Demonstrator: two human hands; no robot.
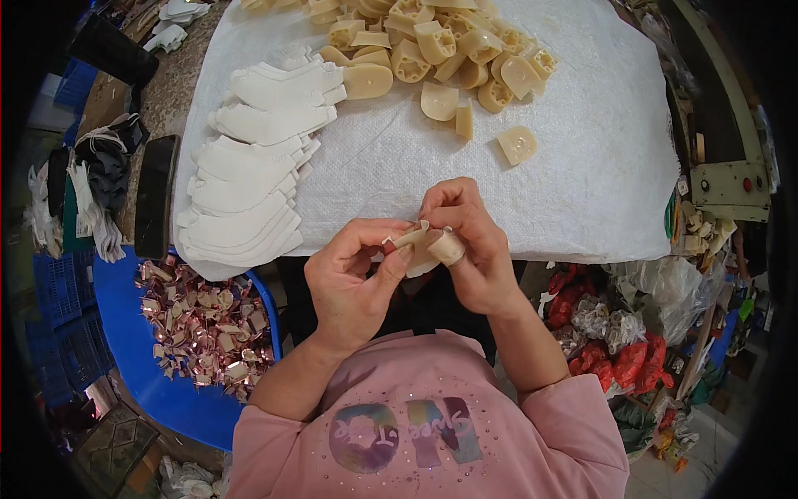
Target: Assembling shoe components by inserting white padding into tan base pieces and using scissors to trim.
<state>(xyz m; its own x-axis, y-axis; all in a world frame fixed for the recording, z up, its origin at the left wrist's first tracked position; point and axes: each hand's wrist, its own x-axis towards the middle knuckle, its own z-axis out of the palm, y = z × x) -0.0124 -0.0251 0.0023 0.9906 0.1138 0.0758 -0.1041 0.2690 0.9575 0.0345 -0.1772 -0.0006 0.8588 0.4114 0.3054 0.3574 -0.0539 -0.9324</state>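
Note:
My left hand and my right hand meet just off the table's near edge, both closed on one cream-white cut piece. Its edges curl up between my fingertips, and whether a heel sits inside it I cannot tell. A pale tan band is around my right thumb. To the left lies a fanned stack of white cut pieces, shaped with flared ends. At the far side are piled beige shoe heels. One loose heel lies nearer, right of the pile.
White woven sheeting covers the table. A black phone lies at its left edge, with a black cup-like container beyond. Below left, a blue tub holds many shiny pink pieces. Red and clear plastic bags crowd the lower right.

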